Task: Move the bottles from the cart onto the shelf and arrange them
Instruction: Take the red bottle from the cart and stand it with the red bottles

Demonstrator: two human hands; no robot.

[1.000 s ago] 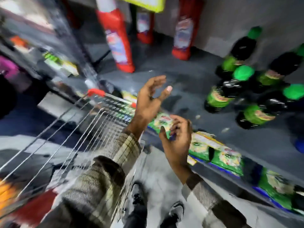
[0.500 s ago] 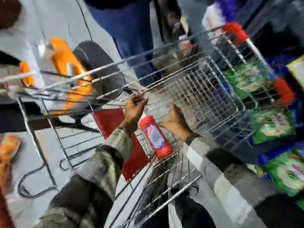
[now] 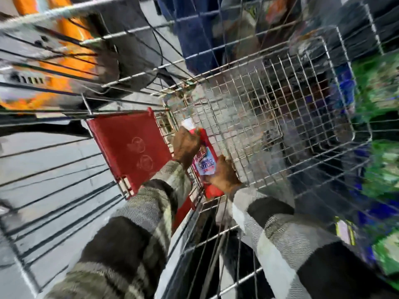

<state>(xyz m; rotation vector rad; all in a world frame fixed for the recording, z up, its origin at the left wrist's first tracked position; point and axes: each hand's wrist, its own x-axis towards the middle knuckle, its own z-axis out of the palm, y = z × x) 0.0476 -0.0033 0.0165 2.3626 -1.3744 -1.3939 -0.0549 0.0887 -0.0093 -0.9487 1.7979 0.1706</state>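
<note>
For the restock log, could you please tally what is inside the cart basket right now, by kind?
Red bottle: 1, gripped by the left hand and the right hand
Other items in the wire cart: 0
Total: 1

The place is a shop, most likely a supermarket aisle. A silver wire-mesh shopping cart (image 3: 269, 108) with a red plastic fold-down seat flap (image 3: 129, 147) fills the view, and blurred rows of green and blue packaged goods (image 3: 380, 169) line the right side beside it, above a grey floor (image 3: 43, 160).
</note>
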